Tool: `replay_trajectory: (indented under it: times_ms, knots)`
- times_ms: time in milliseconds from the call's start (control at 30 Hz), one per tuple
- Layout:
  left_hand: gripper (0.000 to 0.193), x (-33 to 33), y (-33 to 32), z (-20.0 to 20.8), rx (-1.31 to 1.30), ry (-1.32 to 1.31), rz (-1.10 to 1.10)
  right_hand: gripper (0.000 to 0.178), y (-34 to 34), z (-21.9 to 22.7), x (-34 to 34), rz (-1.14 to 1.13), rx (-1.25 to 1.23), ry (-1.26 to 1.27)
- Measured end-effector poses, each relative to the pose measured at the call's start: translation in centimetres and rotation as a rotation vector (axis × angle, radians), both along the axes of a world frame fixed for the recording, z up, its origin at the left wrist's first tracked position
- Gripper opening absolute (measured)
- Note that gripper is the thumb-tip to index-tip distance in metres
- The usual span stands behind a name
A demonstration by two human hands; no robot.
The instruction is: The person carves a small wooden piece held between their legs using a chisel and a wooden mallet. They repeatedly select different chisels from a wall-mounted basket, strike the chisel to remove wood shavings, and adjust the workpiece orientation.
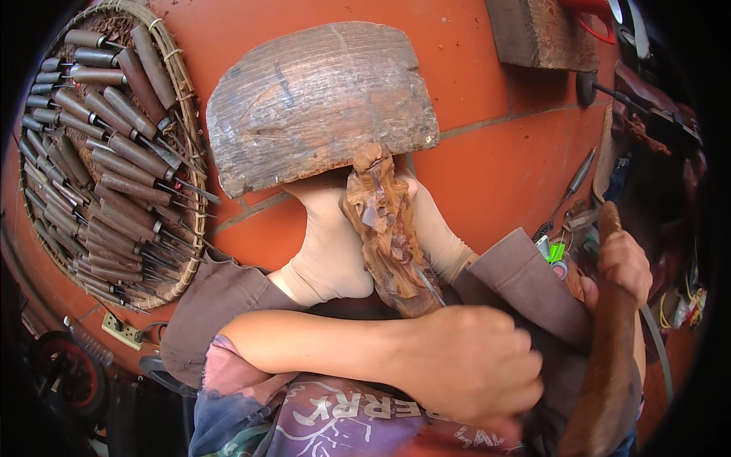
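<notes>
A brown wood carving [381,213] with a rough, knotted surface stands tilted between my two feet in beige socks [327,247]. Its far end rests at the edge of a thick, worn wooden block [320,99]. My left hand [468,365] is closed round a chisel [431,286]; the thin metal blade reaches to the near part of the carving, while the fist hides the handle. Off to the right, my right hand [626,266] grips a wooden mallet [605,358] by its narrow end, and the thick end hangs low near my lap, slightly blurred.
At the left lies a woven basket [190,99] packed with wooden-handled chisels [126,190]. A power strip [122,330] sits below it. Another wood block [544,38] is at the far right, with a dark handled tool [582,171] on the red tile floor [487,183].
</notes>
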State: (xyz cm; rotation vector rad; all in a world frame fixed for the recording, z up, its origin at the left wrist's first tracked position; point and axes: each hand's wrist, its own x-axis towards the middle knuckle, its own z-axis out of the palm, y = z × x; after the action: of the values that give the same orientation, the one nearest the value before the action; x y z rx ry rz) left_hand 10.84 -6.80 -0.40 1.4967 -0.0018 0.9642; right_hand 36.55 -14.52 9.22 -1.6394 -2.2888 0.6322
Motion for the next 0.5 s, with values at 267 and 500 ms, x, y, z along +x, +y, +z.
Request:
replay_trajectory:
  times_ms: [267,500]
  knots:
    - [0.039,3.6,0.3,1.1,-0.185,0.392,0.122,0.024,-1.8,-1.2,0.1,-0.226,-0.245,0.050]
    - [0.031,5.5,0.9,0.1,-0.205,0.419,0.105,0.028,-2.2,-1.5,0.0,-0.547,-0.575,0.156]
